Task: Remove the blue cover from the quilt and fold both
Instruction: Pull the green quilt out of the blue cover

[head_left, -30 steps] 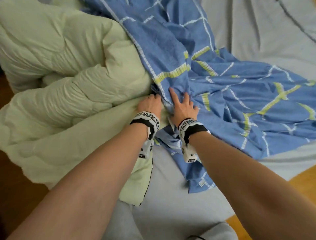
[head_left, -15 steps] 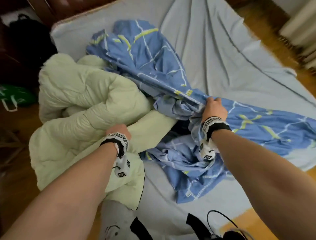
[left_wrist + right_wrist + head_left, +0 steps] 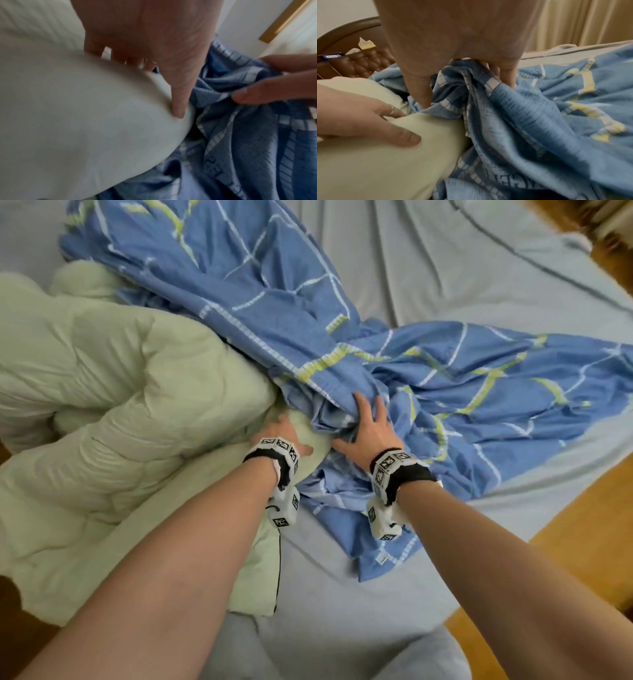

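A: Quilt (image 3: 113, 392) position?
B: Pale green, bunched at the left of the bed (image 3: 445, 268). Mostly out of the cover (image 3: 428, 378), which is crumpled to its right and touches it where the hands meet.
A: Left hand (image 3: 284, 433)?
B: On the quilt edge. Thumb pressed flat on top, fingers curled over the fold and dug into it: grasping the quilt.
A: Right hand (image 3: 368, 429)?
B: Just beside the left. Fingers clenched on a gathered bunch of cover, thumb underneath.
A: Background?
B: Brown tufted headboard (image 3: 354, 65), beige curtain (image 3: 582, 23).
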